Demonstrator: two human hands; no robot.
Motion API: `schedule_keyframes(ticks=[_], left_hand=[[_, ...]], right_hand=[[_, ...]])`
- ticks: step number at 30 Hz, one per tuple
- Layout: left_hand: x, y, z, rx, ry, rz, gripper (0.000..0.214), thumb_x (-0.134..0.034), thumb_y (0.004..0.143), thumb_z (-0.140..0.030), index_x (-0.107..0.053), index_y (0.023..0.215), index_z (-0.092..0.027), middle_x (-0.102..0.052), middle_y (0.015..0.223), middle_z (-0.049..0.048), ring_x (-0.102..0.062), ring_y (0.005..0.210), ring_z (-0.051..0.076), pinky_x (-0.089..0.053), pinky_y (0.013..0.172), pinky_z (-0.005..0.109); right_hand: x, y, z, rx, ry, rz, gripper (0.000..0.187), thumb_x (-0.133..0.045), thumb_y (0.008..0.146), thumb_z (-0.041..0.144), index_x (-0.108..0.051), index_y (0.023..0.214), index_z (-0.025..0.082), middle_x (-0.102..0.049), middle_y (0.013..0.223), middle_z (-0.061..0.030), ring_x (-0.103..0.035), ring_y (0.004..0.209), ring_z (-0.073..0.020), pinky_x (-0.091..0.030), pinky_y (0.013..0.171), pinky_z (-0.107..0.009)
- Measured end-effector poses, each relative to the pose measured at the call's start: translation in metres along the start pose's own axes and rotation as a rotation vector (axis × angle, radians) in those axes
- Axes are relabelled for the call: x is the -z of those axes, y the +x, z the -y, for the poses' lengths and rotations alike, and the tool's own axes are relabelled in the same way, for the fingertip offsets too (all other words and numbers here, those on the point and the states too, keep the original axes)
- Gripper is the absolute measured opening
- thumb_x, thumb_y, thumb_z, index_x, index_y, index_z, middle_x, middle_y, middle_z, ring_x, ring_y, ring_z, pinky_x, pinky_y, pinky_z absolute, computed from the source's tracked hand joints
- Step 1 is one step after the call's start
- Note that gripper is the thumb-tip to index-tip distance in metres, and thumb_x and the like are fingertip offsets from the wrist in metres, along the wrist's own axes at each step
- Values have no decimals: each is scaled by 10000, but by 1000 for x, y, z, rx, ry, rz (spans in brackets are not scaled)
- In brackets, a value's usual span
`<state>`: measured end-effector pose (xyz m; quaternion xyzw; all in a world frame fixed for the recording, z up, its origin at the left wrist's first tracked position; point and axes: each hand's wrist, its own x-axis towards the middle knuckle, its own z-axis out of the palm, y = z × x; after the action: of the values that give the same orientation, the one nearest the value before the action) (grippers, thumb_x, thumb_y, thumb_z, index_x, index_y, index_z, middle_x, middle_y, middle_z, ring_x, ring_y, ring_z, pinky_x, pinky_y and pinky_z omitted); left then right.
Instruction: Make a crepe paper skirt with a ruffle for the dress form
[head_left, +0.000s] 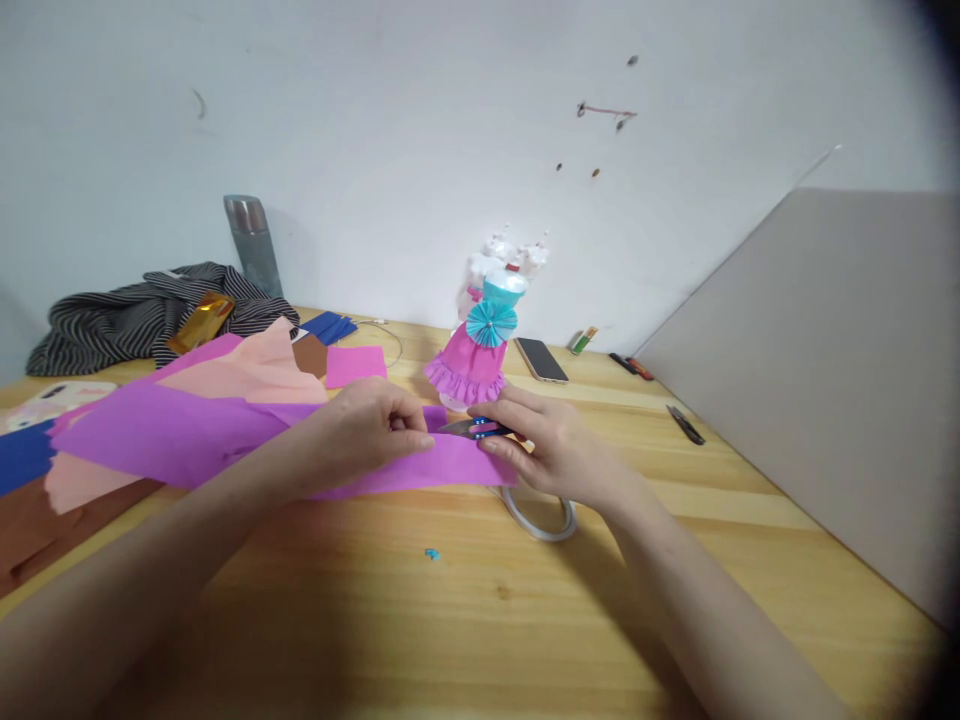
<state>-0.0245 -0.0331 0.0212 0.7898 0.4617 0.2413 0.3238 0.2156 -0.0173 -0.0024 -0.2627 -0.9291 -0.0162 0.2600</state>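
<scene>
My left hand (367,428) pinches the top edge of a long purple crepe paper sheet (172,435) that lies across the wooden table (465,620). My right hand (544,440) is closed on a small pair of blue-handled scissors (474,428), whose blades point left at the paper's edge just beside my left fingers. Right behind my hands stands a paper dress figure (480,345) with a pink ruffled skirt, a teal fan and a white top.
A tape ring (541,518) lies under my right wrist. Peach, pink, blue and brown paper sheets cover the left. Striped cloth (142,315) and a steel flask (253,245) sit at the back left. A phone (541,359), a lighter, pens and a grey board (825,370) are right.
</scene>
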Motion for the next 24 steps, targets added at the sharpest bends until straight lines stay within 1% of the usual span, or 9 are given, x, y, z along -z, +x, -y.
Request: schedule_keyframes(ticks=[5,11,14,17,21,24], left_hand=[[0,0,-2,25,-24,-17,167,-580,699,-261,-605,585,-141,-437,506,-53,-345,481,63,-256,436,187],[-1,-1,-5,37,-24,-9,173,-592,706,-229,-602,560,-136,-406,480,-62,-323,472,54,-241,435,182],[-1,0,-5,19,-19,-6,184,-589,708,-220,-600,547,-131,-390,472,-62,-314,468,52,-225,429,183],[-1,0,-4,-9,-27,4,180,-581,710,-221,-611,559,-127,-406,481,-57,-322,472,53,-230,429,181],[-2,-1,-3,-8,-38,7,176,-581,707,-238,-624,577,-128,-416,485,-56,-324,469,55,-233,425,181],[-1,-2,-3,3,-39,-7,170,-582,699,-244,-625,578,-132,-424,490,-53,-331,473,59,-243,427,181]], right_hand=[[-2,1,-1,18,21,-18,196,-502,932,281,-599,1028,140,-613,847,-85,-549,698,-161,-446,598,-272],[-3,-1,-2,28,25,-21,226,-518,926,295,-595,1064,134,-613,871,-96,-574,772,-186,-473,654,-298],[-3,-1,-3,39,22,-20,220,-512,927,290,-591,1067,139,-611,878,-95,-571,778,-189,-476,657,-302],[-4,-1,-3,50,20,-17,215,-504,931,275,-585,1083,147,-603,874,-87,-556,767,-182,-467,647,-295],[-5,-1,-4,66,32,-30,193,-513,930,276,-594,1040,141,-576,824,-72,-522,706,-163,-434,602,-273],[-6,-1,-4,62,44,-48,185,-503,936,287,-596,1012,147,-567,819,-65,-514,699,-158,-424,596,-268]])
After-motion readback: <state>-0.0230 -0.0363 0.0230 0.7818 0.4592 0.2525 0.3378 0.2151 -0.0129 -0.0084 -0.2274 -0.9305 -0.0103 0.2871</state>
